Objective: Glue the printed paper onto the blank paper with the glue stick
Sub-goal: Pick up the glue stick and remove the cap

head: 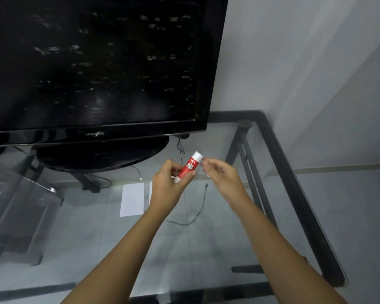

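My left hand (169,181) grips a red glue stick (189,167) with white lettering, tilted up to the right above the glass table. Its white cap (197,156) is on. My right hand (219,172) is just right of the cap, fingers pinched together close to it; whether they touch the cap I cannot tell. A white sheet of paper (132,199) lies flat on the glass below and left of my hands. The edge of a second sheet (150,191) shows beside it, mostly hidden by my left hand and wrist.
A large black television (92,66) on an oval stand (101,154) fills the back left of the glass table (206,249). A thin black cable (198,211) curls under my arms. The table's black metal frame (294,183) runs along the right, next to a grey wall.
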Demonstrator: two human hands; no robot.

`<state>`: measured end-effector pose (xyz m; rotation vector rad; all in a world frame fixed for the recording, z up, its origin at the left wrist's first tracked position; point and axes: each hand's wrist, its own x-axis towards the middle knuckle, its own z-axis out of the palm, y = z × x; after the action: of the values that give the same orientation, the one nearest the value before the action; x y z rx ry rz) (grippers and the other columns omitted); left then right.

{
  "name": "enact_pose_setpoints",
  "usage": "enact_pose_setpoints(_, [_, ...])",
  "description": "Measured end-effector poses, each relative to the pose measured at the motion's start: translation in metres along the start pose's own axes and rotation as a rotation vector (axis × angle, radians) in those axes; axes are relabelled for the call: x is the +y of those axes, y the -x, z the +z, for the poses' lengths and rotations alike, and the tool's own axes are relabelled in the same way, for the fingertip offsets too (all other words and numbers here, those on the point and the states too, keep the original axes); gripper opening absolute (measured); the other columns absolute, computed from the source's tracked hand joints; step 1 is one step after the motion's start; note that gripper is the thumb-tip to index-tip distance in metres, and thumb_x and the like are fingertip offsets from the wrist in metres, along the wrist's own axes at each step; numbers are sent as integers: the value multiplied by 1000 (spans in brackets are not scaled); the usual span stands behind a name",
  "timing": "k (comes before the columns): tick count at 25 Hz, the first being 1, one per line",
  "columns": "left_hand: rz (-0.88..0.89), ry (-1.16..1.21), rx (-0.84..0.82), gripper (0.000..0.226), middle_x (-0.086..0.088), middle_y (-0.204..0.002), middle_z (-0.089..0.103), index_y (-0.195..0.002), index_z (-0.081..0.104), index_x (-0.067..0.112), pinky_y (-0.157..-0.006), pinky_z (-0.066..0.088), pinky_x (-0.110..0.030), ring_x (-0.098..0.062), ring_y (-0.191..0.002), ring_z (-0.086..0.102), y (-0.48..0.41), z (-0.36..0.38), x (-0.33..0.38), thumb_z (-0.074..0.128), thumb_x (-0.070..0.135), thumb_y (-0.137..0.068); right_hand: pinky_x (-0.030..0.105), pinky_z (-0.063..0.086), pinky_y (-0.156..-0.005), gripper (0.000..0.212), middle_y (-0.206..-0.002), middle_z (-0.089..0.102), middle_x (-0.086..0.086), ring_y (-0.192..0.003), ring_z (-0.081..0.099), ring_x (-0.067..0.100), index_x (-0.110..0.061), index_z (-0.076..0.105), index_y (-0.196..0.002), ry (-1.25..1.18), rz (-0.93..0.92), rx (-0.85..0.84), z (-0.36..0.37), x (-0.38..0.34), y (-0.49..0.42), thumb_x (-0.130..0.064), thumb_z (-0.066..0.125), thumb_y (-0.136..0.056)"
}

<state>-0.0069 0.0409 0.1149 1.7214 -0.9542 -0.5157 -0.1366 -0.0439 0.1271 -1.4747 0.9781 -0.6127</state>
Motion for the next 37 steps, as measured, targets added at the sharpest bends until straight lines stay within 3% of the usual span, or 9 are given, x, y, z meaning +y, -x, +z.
enact_pose_setpoints(10, [91, 101, -84, 25, 8, -90, 64, -89, 54, 25, -61, 45, -7, 2, -79, 59, 26, -20, 25, 68, 42, -77, 12, 44, -66, 20, -89, 71, -11, -81, 64, -7, -29, 69, -94, -77, 10, -37, 9, -39, 27, -44, 62, -82])
enact_pose_setpoints(13, [-145, 440, -243, 44, -1, -90, 69, -100, 53, 17, -62, 51, -15, -8, -70, 67, 30, -22, 24, 50, 56, -80, 21, 47, -80, 19, -89, 72, -7, -89, 66, 4, -29, 70, -88, -121, -57, 23, 8, -40, 30, -45, 62, -81])
enact_pose_setpoints(17, [-252, 764, -270, 31, -4, -75, 69, -89, 62, 13, -67, 52, -17, -11, -71, 66, 30, -26, 21, 62, 42, -77, 18, 47, -78, 21, -89, 73, -4, -88, 66, 4, -30, 71, -84, -150, -117, 73, 9, -47, 35, -48, 65, -75])
enact_pose_setpoints(19, [-139, 694, -195, 25, -1, -80, 70, -88, 62, 18, -69, 52, -17, -11, -77, 66, 31, -27, 25, 69, 38, -75, 15, 49, -76, 24, -89, 74, -4, -88, 67, 4, -26, 72, -86, -191, -116, 85, 11, -51, 37, -47, 66, -77])
enact_pose_setpoints(24, [820, -360, 267, 17, -7, -85, 63, -90, 49, 13, -66, 43, -19, -15, -81, 51, 33, -27, 13, 63, 20, -83, 5, 46, -61, 36, -81, 73, -7, -81, 67, -1, -23, 70, -86, -232, -43, 108, 21, -55, 43, -56, 62, -73])
enact_pose_setpoints(28, [-26, 533, -160, 32, 8, -76, 66, -94, 55, 23, -70, 51, -29, -13, -70, 64, 40, -35, 36, 55, 53, -82, 5, 47, -63, 28, -78, 73, -12, -82, 67, 0, -28, 70, -79, -249, -119, 138, 18, -62, 49, -54, 65, -70])
enact_pose_setpoints(30, [-118, 674, -243, 29, 5, -74, 68, -90, 60, 22, -71, 50, -28, -12, -69, 64, 38, -34, 34, 57, 51, -85, 7, 48, -64, 23, -78, 73, -10, -82, 67, 0, -30, 69, -77, -242, -132, 143, 16, -64, 51, -52, 66, -71])
enact_pose_setpoints(35, [826, -322, 234, 11, 3, -98, 53, -94, 52, 14, -73, 42, -14, -14, -88, 52, 45, -38, 16, 60, 17, -87, 1, 43, -56, 26, -83, 71, -8, -78, 65, -6, -26, 69, -84, -237, -78, 119, 22, -63, 57, -51, 62, -77])
enact_pose_setpoints(37, [717, -213, 198, 18, 5, -101, 55, -100, 52, 21, -77, 44, -14, -11, -90, 55, 45, -38, 17, 61, 24, -85, 2, 44, -58, 28, -82, 73, -8, -80, 66, -4, -24, 70, -86, -266, -85, 107, 23, -63, 60, -49, 63, -77])
